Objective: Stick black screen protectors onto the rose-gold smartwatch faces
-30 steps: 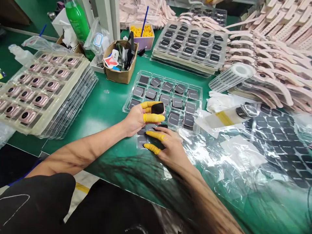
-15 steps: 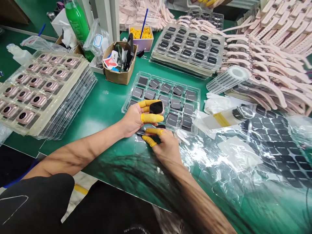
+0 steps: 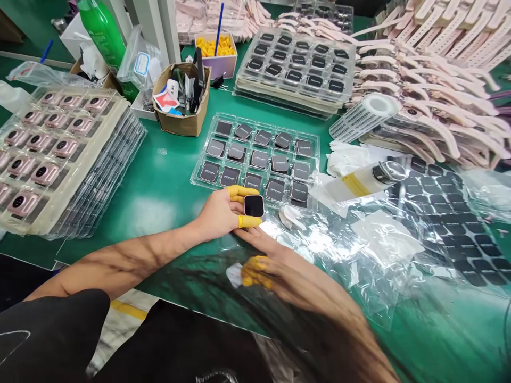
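Note:
My left hand [image 3: 223, 214], with yellow finger cots, grips a smartwatch case [image 3: 254, 206] by its edges, its dark screen facing up. Lower and nearer to me, my right hand [image 3: 273, 274] is smeared by motion. Its yellow-covered fingers are bunched together, and a small whitish film piece [image 3: 234, 275] shows at their tips. Just beyond the left hand lies a clear compartment tray [image 3: 194, 176] of watch cases, most with a dark printed film [image 3: 275, 189] on the face. A crumpled white wipe [image 3: 290, 217] rests at the tray's near right corner.
Stacked trays of pink watch cases [image 3: 66, 148] stand left. Behind are a cardboard box of tools [image 3: 181, 119], a green bottle [image 3: 101, 40] and another tray stack [image 3: 293, 74]. Right are pink straps [image 3: 423, 90], a white roll [image 3: 363, 117], a dispenser bottle [image 3: 359, 183] and plastic sheeting [image 3: 367, 287].
My right hand has drawn back toward me, away from the watch; a whitish piece now shows at its fingertips. The left hand still holds the watch case, slightly lower and more level. The view has shifted.

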### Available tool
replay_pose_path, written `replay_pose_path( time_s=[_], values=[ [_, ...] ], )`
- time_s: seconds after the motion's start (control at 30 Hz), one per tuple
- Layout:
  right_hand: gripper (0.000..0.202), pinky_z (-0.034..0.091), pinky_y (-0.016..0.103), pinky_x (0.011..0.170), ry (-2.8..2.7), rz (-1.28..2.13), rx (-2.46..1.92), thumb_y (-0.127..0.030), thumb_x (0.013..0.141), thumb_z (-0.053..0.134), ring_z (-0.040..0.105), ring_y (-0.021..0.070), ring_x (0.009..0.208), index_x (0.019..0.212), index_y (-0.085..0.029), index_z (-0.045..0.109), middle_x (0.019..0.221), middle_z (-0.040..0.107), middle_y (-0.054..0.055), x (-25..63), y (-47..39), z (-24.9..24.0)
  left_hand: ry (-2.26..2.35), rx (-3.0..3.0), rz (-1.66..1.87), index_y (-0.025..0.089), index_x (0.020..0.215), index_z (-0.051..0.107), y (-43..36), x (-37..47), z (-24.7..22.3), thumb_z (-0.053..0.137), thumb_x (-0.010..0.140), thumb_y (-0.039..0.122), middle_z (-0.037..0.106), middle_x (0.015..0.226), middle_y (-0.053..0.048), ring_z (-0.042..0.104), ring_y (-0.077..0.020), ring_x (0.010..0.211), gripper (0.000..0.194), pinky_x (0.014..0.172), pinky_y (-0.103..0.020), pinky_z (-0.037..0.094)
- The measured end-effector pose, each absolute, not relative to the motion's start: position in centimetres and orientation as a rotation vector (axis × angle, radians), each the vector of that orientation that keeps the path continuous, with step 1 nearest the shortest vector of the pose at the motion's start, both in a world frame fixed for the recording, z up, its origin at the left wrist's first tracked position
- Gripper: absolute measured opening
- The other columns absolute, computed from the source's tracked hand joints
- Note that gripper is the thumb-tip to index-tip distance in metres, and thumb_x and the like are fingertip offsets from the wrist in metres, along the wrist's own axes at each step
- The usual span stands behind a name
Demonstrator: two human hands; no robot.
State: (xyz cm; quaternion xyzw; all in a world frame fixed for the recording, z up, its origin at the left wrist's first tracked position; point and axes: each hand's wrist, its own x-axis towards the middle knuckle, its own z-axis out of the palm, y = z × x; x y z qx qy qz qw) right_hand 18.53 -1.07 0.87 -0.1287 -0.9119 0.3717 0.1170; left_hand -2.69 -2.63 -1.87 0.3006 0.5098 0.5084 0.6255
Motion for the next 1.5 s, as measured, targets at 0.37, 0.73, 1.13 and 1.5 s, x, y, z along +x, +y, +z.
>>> replay_pose_path(
  time_s=[0.37,0.73,1.13,1.5],
  values=[
    [0.044,0.058,0.026,0.068,-1.358,1.786,-1.308,-0.05,0.058,0.1,0.068,0.0137,0.071,0.088,-0.025,0.08,0.08,0.076,0.001,19.2,1.8,-0.2,1.408,1.336,0.748,0.017,0.126,0.079,-3.4,-2.8,-1.5,0.088,0.07,0.027,0.078,0.073,0.0,0.074,-0.0201,0.076,0.058,0.08,-0.031,0.059],
    [0.045,0.061,0.026,0.066,-1.128,1.854,-1.376,-0.044,0.047,0.103,0.072,0.0162,0.07,0.079,-0.022,0.079,0.075,0.079,0.002,17.3,1.1,-1.0,1.406,1.567,0.773,0.021,0.077,0.082,-3.5,-2.8,-1.8,0.087,0.073,0.028,0.08,0.074,-0.001,0.078,-0.0212,0.083,0.009,0.086,-0.03,0.062],
    [0.048,0.063,0.031,0.068,-1.17,1.85,-1.386,-0.048,0.052,0.101,0.073,0.0181,0.072,0.082,-0.02,0.076,0.077,0.078,0.004,17.2,1.0,-0.9,1.417,1.459,0.735,0.02,0.075,0.081,-3.7,-2.7,-1.5,0.087,0.071,0.03,0.08,0.076,-0.004,0.077,-0.0246,0.087,0.013,0.09,-0.034,0.061],
    [0.052,0.063,0.031,0.067,-1.201,1.714,-1.332,-0.053,0.068,0.091,0.07,0.0147,0.072,0.106,-0.024,0.069,0.096,0.071,0.0,16.9,0.3,-2.2,1.398,1.396,0.752,0.021,0.124,0.078,-3.8,-2.4,-1.0,0.091,0.069,0.043,0.077,0.08,-0.001,0.069,-0.0173,0.073,0.061,0.077,-0.031,0.057]
  ],
)
